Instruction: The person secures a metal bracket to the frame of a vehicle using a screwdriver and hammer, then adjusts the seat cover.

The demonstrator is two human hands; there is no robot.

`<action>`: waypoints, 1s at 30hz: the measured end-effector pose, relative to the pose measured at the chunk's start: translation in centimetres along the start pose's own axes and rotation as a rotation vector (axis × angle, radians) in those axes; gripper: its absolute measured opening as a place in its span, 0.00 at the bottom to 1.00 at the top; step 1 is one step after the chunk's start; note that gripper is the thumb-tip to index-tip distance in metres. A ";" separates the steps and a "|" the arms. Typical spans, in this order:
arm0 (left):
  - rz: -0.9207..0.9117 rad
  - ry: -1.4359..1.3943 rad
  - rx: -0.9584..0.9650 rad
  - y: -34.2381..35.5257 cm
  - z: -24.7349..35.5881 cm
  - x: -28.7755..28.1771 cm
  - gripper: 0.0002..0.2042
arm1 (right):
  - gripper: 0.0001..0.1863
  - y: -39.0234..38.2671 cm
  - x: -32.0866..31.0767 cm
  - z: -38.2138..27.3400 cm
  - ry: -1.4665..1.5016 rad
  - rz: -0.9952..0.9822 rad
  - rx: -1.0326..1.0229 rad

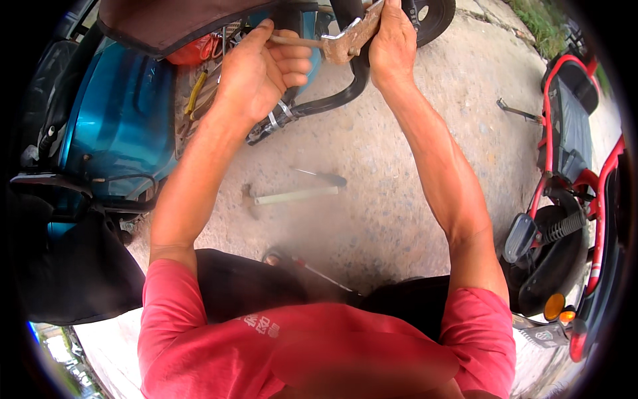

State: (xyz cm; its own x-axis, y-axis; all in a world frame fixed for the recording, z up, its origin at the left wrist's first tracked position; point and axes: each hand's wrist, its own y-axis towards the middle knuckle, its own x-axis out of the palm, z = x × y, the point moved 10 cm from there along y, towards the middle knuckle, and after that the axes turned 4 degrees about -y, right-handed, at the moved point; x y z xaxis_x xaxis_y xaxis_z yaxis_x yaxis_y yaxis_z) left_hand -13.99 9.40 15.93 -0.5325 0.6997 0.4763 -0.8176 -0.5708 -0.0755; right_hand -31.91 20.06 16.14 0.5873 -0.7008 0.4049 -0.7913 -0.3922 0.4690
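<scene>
At the top of the head view both my arms stretch forward. My left hand [256,73] is closed, its thumb and forefinger at the end of a thin rusty rod [296,41]. The rod runs right into a rusty metal bracket [347,44], which has a bolt through its lower part. Around the upper right side of that bracket my right hand [394,50] is closed, with its fingertips partly cut off by the frame's edge. Just behind and below the bracket curves a black metal tube [332,103] with silver clamps at its lower end.
On the concrete lie a pale-handled hammer [296,196] and a slim dark-handled tool [332,178]. A teal vehicle body [119,110] stands left, beside several loose tools including yellow-handled pliers [197,92]. A red-framed vehicle [546,126] borders the right side. A black wheel [435,16] is at the top.
</scene>
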 end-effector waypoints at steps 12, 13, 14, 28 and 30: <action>0.120 0.071 0.003 -1.0 0.4 0.7 0.18 | 0.23 -1.3 0.2 0.1 0.021 -0.182 0.253; 0.149 0.089 0.002 -1.3 0.5 1.0 0.18 | 0.23 -1.2 0.1 0.4 0.046 -0.234 0.264; 0.176 0.107 0.001 -1.4 0.6 1.1 0.18 | 0.24 -1.0 0.2 0.4 0.071 -0.285 0.275; 0.061 -0.002 -0.005 -0.5 0.0 0.3 0.17 | 0.16 -0.8 2.2 2.1 0.508 -0.293 0.323; 0.111 0.016 0.007 -0.5 0.3 -0.1 0.17 | 0.18 -0.5 1.3 1.6 0.333 -0.207 0.240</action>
State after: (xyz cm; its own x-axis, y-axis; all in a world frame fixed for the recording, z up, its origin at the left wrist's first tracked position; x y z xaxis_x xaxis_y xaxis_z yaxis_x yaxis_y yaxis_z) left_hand -13.43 9.48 16.15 -0.6229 0.6390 0.4514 -0.7521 -0.6480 -0.1205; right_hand -31.02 18.39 15.15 0.7287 -0.3792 0.5703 -0.6456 -0.6583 0.3871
